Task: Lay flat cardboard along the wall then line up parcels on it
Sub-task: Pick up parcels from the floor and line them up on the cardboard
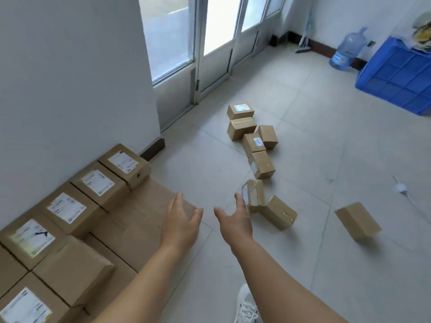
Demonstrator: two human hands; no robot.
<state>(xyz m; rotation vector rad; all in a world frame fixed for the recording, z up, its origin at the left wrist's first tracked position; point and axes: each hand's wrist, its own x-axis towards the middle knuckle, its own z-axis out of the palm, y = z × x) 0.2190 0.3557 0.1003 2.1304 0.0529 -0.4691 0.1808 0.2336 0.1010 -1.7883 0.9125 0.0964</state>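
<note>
The flat cardboard [149,213] lies along the wall [70,89], a row of labelled parcels [93,183] on it. Loose parcels [261,164] sit scattered on the floor [314,136], well apart. Both the left hand [180,220] and right hand [235,220] reach out spread and empty; I'd say fetching the nearest one comes next.

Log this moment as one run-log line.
left hand: open, empty | right hand: open, empty, reaching toward loose parcels on floor | flat cardboard: along wall | lined-up parcels: on it
</note>
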